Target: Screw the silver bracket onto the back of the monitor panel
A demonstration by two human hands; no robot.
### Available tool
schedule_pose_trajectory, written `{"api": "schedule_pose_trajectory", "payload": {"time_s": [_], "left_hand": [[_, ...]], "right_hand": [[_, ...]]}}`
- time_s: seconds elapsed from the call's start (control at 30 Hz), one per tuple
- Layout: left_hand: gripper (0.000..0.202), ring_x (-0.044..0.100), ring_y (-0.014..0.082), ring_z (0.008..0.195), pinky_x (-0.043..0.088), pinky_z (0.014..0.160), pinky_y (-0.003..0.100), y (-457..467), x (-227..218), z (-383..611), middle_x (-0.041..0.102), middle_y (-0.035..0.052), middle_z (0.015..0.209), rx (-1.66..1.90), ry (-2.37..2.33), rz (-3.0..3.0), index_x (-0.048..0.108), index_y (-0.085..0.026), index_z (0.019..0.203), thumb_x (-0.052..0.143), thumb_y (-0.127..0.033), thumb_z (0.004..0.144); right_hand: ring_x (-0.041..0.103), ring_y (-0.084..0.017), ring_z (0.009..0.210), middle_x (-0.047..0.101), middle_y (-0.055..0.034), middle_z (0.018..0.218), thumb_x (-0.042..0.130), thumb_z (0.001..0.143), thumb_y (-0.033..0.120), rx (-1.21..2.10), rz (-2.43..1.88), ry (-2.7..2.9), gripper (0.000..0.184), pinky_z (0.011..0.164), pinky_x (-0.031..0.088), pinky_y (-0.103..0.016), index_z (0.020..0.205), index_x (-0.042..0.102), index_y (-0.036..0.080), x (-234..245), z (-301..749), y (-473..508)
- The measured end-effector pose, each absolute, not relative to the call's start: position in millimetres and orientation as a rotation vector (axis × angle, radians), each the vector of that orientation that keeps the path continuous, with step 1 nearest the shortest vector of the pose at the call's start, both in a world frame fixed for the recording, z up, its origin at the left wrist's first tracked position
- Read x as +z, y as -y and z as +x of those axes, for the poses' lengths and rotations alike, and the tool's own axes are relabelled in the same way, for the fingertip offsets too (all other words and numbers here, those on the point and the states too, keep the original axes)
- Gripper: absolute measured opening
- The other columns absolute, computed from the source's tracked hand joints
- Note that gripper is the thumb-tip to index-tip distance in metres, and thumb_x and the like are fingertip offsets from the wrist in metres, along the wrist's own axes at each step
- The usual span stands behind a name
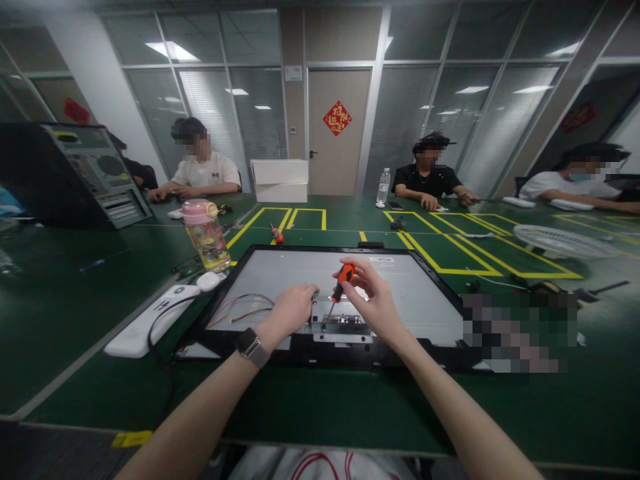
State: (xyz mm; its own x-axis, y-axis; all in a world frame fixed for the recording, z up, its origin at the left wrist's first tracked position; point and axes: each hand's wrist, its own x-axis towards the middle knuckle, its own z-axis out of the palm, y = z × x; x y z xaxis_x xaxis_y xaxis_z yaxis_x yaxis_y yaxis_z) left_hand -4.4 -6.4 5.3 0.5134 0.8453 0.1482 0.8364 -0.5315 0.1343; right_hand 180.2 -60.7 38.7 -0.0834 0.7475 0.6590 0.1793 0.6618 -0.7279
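My right hand [375, 297] grips an orange and black screwdriver [344, 280], its shaft slanting down to the lower left. The tip meets a silver metal bracket [343, 337] near the bracket's left end. At that bracket's left side, my left hand [293, 310] is closed with its fingers on the edge; the fingertips are partly hidden. Beneath both hands a flat display panel [425, 293] lies with its grey back up inside a black frame. Thin cables [250, 298] run over the panel to the left of my left hand.
A white power strip [150, 320] with a black cord lies at left, near a pink-lidded bottle [205, 233]. Further left stands a computer case [100, 177]. A red-handled tool [277, 235] lies beyond the panel. Several people sit across the green table [350, 393].
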Motion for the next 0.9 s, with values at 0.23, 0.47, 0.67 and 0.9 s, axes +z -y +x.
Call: {"api": "schedule_pose_trajectory", "payload": {"time_s": [0.23, 0.47, 0.67, 0.9], "left_hand": [[0.037, 0.063, 0.0223, 0.108, 0.047, 0.095, 0.035, 3.7, 3.6, -4.8, 0.069, 0.0112, 0.113, 0.31, -1.479, 2.699, 0.06, -0.017, 0.12, 0.035, -0.009, 0.093], [0.035, 0.063, 0.0222, 0.11, 0.046, 0.096, 0.034, 1.9, 0.3, -5.6, 0.069, 0.0117, 0.113, 0.319, -1.483, 2.707, 0.06, -0.017, 0.118, 0.038, -0.009, 0.092], [0.037, 0.063, 0.022, 0.108, 0.047, 0.096, 0.035, 1.8, -0.3, -6.5, 0.069, 0.0109, 0.113, 0.337, -1.465, 2.71, 0.059, -0.018, 0.119, 0.037, -0.009, 0.092], [0.038, 0.064, 0.0231, 0.107, 0.048, 0.093, 0.035, 3.9, 3.0, -4.9, 0.069, 0.0116, 0.113, 0.34, -1.476, 2.689, 0.06, -0.017, 0.119, 0.037, -0.008, 0.091]], "right_hand": [[0.068, -0.019, 0.088, 0.066, -0.0039, 0.098, 0.06, 0.089, 0.042, 0.959, -0.613, 1.438, 0.016, 0.083, 0.056, -0.041, 0.093, 0.061, 0.026, 43.8, 179.4, 60.5], [0.067, -0.02, 0.084, 0.067, -0.0039, 0.089, 0.057, 0.09, 0.049, 1.126, -0.565, 1.333, 0.023, 0.086, 0.054, -0.045, 0.097, 0.059, 0.027, 46.1, 179.0, 57.5], [0.066, -0.019, 0.084, 0.066, -0.0031, 0.093, 0.065, 0.083, 0.052, 1.092, -0.578, 1.356, 0.027, 0.084, 0.055, -0.044, 0.089, 0.06, 0.027, 42.4, 179.3, 55.8], [0.068, -0.021, 0.09, 0.068, -0.0048, 0.093, 0.051, 0.093, 0.046, 1.126, -0.561, 1.374, 0.021, 0.086, 0.055, -0.044, 0.106, 0.059, 0.03, 40.1, 178.4, 54.8]]}}
